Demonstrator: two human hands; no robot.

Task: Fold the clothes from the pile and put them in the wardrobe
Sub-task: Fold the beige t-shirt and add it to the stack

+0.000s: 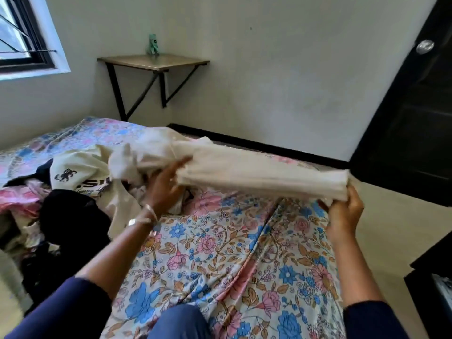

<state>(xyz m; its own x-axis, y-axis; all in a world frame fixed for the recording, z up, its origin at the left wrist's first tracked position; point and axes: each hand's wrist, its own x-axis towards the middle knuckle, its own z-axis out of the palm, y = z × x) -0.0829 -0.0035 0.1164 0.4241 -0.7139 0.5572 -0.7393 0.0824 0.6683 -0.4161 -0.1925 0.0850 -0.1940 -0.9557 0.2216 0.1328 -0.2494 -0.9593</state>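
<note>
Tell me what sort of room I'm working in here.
Most likely a bedroom: a bed under a floral pink-and-blue sheet, a pile of mixed clothes heaped on its left side, and a dark door with a round metal knob. A small wall-mounted wooden shelf hangs near the window.

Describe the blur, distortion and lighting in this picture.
Head view: the cream garment and left hand are smeared by motion, while the right hand is sharper; wide-angle bending tilts the dark door; daylight enters through the window, and the doorknob shows glare.
</note>
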